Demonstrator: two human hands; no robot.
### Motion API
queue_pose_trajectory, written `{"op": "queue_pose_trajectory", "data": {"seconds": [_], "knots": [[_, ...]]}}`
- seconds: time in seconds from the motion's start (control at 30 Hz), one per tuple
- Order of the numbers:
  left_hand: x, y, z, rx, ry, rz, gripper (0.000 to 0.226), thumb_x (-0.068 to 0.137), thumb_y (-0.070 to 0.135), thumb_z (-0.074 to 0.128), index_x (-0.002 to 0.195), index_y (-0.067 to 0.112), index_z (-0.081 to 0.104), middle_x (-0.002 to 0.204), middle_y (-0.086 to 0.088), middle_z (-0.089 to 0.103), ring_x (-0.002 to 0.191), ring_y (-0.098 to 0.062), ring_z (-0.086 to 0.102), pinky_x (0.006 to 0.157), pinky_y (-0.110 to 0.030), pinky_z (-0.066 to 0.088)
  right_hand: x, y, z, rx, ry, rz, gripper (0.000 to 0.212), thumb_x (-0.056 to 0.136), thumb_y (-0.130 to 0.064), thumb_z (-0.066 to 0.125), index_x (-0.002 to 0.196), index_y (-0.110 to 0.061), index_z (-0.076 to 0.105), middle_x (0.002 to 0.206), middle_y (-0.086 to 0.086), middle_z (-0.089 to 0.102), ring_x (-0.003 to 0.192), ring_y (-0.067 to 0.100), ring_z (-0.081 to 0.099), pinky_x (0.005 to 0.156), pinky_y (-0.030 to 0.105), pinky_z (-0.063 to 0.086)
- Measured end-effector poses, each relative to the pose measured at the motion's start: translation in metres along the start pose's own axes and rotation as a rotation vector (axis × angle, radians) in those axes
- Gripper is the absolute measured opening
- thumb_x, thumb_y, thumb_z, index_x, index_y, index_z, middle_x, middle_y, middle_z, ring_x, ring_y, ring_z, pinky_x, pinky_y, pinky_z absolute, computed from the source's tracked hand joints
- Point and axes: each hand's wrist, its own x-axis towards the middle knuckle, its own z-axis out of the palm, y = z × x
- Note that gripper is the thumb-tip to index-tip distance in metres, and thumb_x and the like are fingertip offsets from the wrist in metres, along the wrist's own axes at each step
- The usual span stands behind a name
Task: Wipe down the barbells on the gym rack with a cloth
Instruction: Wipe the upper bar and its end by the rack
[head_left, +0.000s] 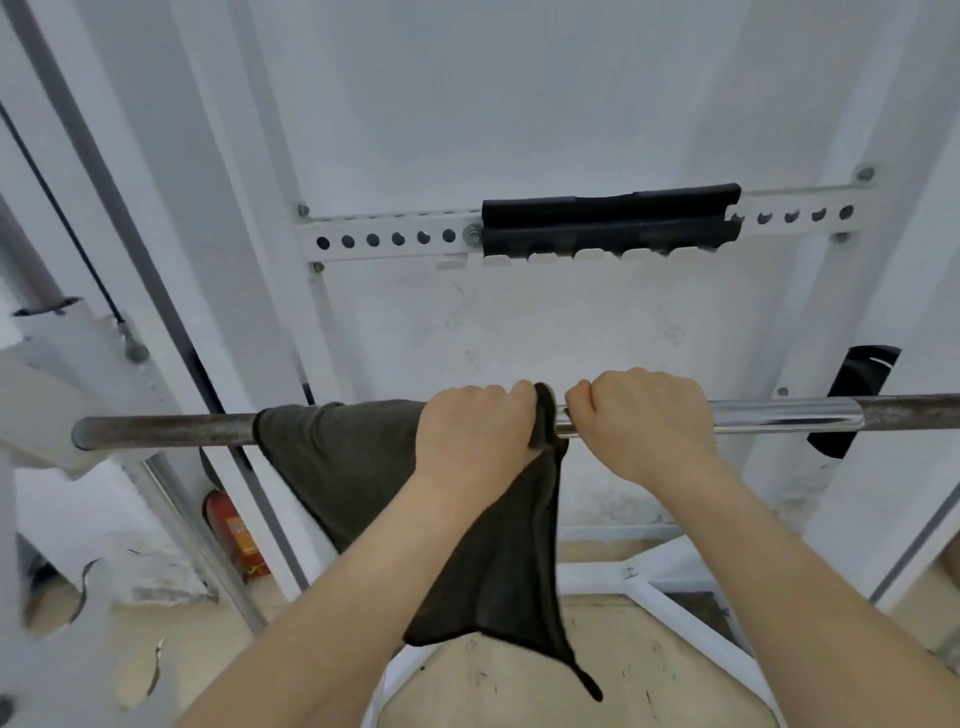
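Across the middle of the frame we see the barbell (166, 430) running level from near the left edge out past the right edge. Its left stretch is dull and rust-marked, and a stretch right of centre is bright chrome. We note a dark cloth (332, 467) draped over the bar just left of centre, with one corner hanging to lower centre between the forearms. The left hand (475, 431) curls its fingers over the bar and grips the cloth against it. The right hand (647, 421), just beside it, wraps its fingers round the bare chrome. Behind, in the upper centre, we mark the white rack (384, 240) with its holed crossbar and a black pad (608, 218). At lower left stands a red fire extinguisher (234, 535).
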Motion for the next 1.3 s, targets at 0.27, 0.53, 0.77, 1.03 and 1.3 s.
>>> {"op": "queue_pose_trajectory", "data": {"seconds": [0.27, 0.53, 0.77, 1.03, 1.3], "knots": [[0.043, -0.031, -0.025, -0.603, -0.864, -0.029, 0.022, 0.069, 0.034, 0.071, 0.083, 0.017, 0.068, 0.078, -0.001, 0.067, 0.07, -0.017, 0.063, 0.064, -0.031, 0.051, 0.002, 0.003, 0.006, 0.013, 0.021, 0.093, 0.042, 0.095, -0.03, 0.031, 0.056, -0.017, 0.037, 0.056, 0.0, 0.042, 0.056, 0.028, 0.045, 0.052, 0.03, 0.031], [-0.003, -0.094, -0.025, -0.358, -0.627, -0.031, 0.023, 0.069, 0.043, 0.067, 0.089, 0.034, 0.065, 0.074, 0.011, 0.064, 0.07, -0.012, 0.06, 0.063, -0.029, 0.049, 0.004, 0.003, 0.01, 0.068, -0.01, 0.21, 0.041, 0.094, -0.032, 0.034, 0.061, -0.013, 0.047, 0.062, 0.005, 0.052, 0.057, 0.027, 0.047, 0.057, 0.031, 0.036], [-0.07, -0.223, -0.022, -0.12, -0.586, -0.267, 0.018, 0.068, 0.041, 0.066, 0.084, 0.034, 0.061, 0.075, 0.011, 0.063, 0.072, -0.016, 0.059, 0.061, -0.03, 0.045, 0.015, -0.04, -0.021, 0.287, -0.197, 0.036, 0.048, 0.098, -0.055, 0.025, 0.076, -0.024, 0.055, 0.079, -0.001, 0.06, 0.076, 0.021, 0.056, 0.07, 0.037, 0.046], [-0.097, -0.257, -0.01, 0.085, -0.406, -0.296, 0.008, 0.079, 0.036, 0.058, 0.08, 0.028, 0.055, 0.072, 0.007, 0.057, 0.068, -0.016, 0.055, 0.062, -0.032, 0.044, 0.043, -0.186, 0.001, 0.167, -0.047, -0.368, 0.05, 0.092, -0.063, 0.038, 0.135, -0.038, 0.038, 0.11, -0.005, 0.062, 0.094, 0.024, 0.062, 0.069, 0.033, 0.044], [-0.066, -0.168, -0.017, -0.073, -0.283, -0.164, 0.018, 0.077, 0.033, 0.056, 0.092, 0.024, 0.059, 0.087, -0.003, 0.067, 0.084, -0.03, 0.064, 0.069, -0.032, 0.038, 0.047, -0.181, -0.016, 0.946, -0.138, -0.141, 0.041, 0.081, -0.034, 0.057, 0.122, -0.038, 0.057, 0.115, -0.018, 0.059, 0.105, 0.005, 0.057, 0.096, 0.036, 0.046]]}}
